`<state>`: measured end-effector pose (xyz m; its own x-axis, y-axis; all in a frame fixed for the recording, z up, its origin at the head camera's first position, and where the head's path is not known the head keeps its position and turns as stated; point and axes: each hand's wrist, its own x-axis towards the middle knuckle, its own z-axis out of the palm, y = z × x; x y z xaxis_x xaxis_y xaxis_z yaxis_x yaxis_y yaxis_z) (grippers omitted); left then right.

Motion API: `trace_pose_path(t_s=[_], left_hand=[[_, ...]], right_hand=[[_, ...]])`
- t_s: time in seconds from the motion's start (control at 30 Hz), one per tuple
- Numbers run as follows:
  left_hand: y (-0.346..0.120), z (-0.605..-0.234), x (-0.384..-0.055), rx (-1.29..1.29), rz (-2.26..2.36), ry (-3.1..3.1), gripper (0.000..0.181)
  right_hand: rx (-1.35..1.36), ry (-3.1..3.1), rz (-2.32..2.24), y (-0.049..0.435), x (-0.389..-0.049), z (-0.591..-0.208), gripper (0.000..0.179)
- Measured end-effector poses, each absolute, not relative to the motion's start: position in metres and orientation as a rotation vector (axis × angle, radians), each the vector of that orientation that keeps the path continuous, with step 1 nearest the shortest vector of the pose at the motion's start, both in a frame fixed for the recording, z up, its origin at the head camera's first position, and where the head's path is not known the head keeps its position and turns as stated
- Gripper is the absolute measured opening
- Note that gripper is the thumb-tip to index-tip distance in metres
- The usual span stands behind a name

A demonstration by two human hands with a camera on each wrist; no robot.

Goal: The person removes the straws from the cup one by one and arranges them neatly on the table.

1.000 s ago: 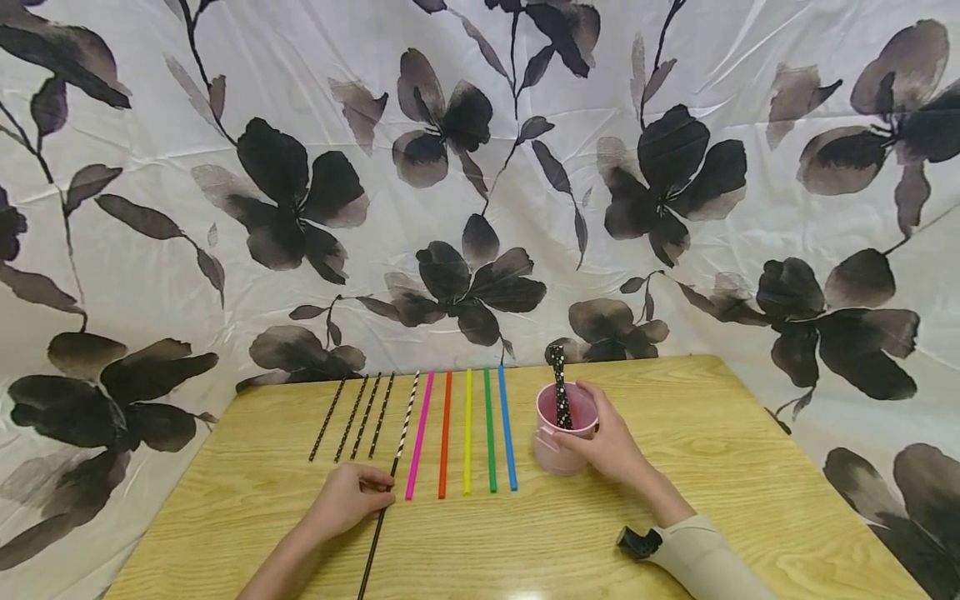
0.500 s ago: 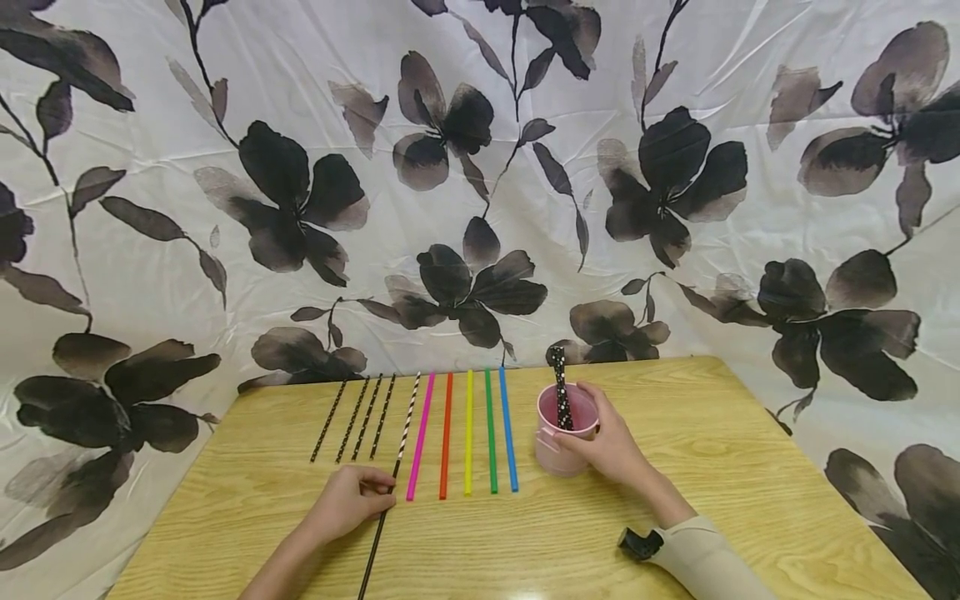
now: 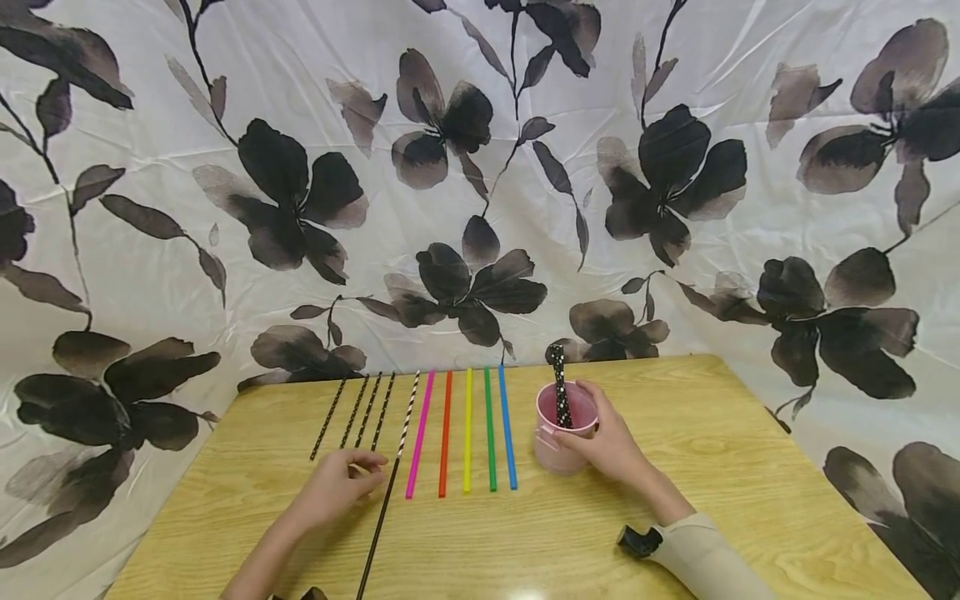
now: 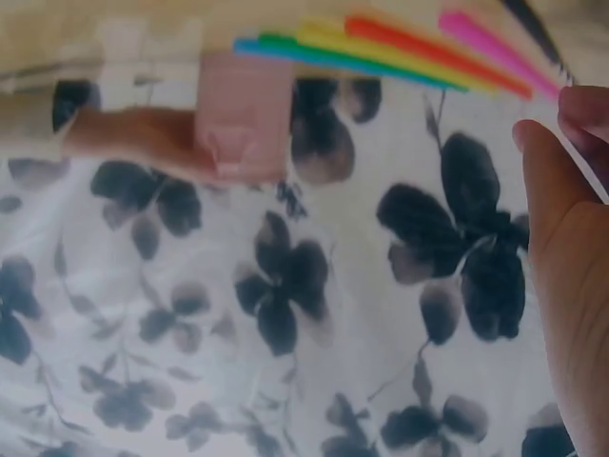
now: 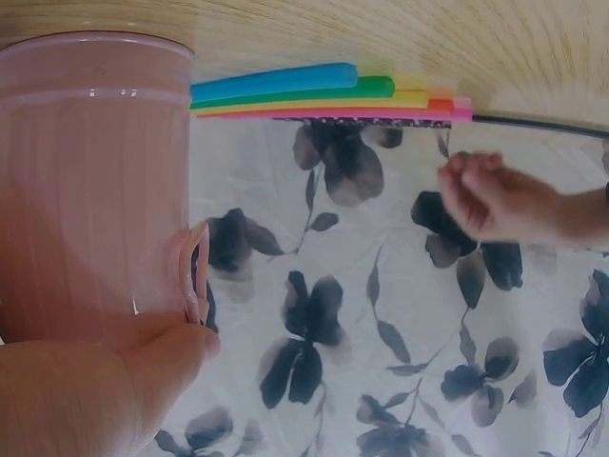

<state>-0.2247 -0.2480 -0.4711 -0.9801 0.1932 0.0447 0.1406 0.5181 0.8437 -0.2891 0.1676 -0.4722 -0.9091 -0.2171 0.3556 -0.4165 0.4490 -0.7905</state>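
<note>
- Fingers of L hand (image 3: pixel 336 485) relaxed, loosely curved, gap btwn thumb & index, nothing held; they hover just beside the black rod (image 3: pixel 378 527), near ends of the dotted straws.
- R hand (image 3: pixel 606 446) grips the pink cup (image 3: pixel 558 460), thumb on near side by its small handle, other fingers round the far side.
- Cup upright on worktop (image 3: pixel 450 550), R of the row; black-&-white speckled straws (image 3: pixel 561 387) stand in it, tips well above rim.
- Rod lies lengthwise, near end cut off by bottom of head view; far end meets the striped straw (image 3: pixel 408 415), can't tell if it goes inside.
- L of that: four dotted straws (image 3: pixel 368 410), black, roughly parallel, near ends partly behind L hand.
- R of striped one, in order: pink straw (image 3: pixel 420 435), red straw (image 3: pixel 446 435), yellow straw (image 3: pixel 468 431), green straw (image 3: pixel 491 429), blue straw (image 3: pixel 507 427), all apart.
- Floral cloth (image 3: pixel 525 208) hangs behind worktop; beige sleeve (image 3: pixel 716 558) on R arm.
</note>
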Motion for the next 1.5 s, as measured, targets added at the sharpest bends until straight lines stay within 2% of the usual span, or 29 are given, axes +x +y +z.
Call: trace_pose_path(t_s=[0.37, 0.63, 0.97, 1.13, 1.5], left_hand=[[-0.191, -0.408, -0.254, 0.581, 1.43, 2.774, 0.016], [-0.129, -0.387, -0.282, 0.7, 1.461, 2.701, 0.015], [-0.067, -0.381, -0.313, 0.702, 1.506, 2.677, 0.014], [-0.045, -0.383, -0.324, 0.7, 1.535, 2.677, 0.014], [-0.008, -0.39, -0.335, 0.657, 1.604, 2.788, 0.014]], right_hand=[[0.565, -2.495, 1.454, 0.174, -0.296, -0.472, 0.088], [0.582, -2.49, 1.451, 0.173, -0.297, -0.473, 0.089], [0.606, -2.48, 1.435, 0.169, -0.297, -0.473, 0.086], [0.645, -2.45, 1.506, 0.162, -0.28, -0.45, 0.081], [0.66, -2.422, 1.515, 0.163, -0.269, -0.443, 0.081]])
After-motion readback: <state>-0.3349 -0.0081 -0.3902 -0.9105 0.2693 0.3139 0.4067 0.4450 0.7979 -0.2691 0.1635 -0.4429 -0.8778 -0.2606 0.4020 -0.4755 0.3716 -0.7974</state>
